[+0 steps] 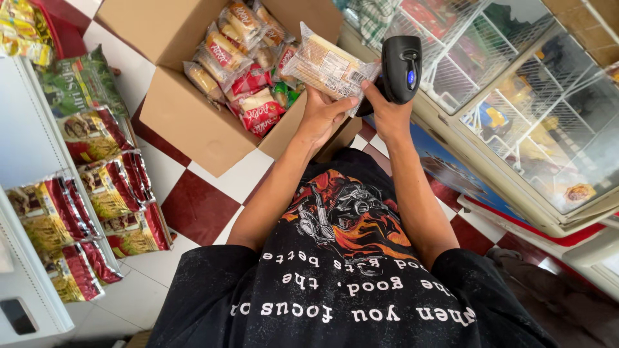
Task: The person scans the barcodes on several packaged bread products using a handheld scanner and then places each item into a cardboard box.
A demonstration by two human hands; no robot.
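Clear plastic wafer packet [327,64] held by left hand [322,115], black handheld scanner [400,67] gripped by right hand [385,111]; crinkled film may spoil the reading.

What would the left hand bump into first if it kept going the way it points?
Probably the open brown cardboard box full of wrapped snack packs. The left hand, holding a clear-wrapped wafer pack, points toward it, though depth is unclear.

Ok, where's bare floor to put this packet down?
Bare checkered floor lies between the cardboard box and the hanging snack bags. The box is crammed with packets; floor beside the glass freezer is narrow.
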